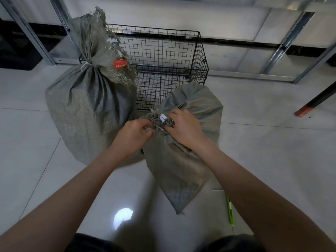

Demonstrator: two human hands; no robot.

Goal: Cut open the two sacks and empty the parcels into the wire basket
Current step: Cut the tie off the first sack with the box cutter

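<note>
Two grey-green woven sacks stand on the tiled floor in front of a black wire basket (pixel 163 57). The left sack (pixel 87 110) is upright, tied at the neck with white string and carrying an orange tag. The right sack (pixel 181 160) leans toward me. My left hand (pixel 134 133) pinches the frayed neck of the right sack from the left. My right hand (pixel 185 128) grips the same bunched neck from the right, beside a small white label. No parcels are visible; the basket looks empty.
A green utility knife (pixel 230 211) lies on the floor by my right forearm. Metal shelf legs (pixel 283 46) run behind the basket. A black leg with a red foot (pixel 309 108) slants in at the right.
</note>
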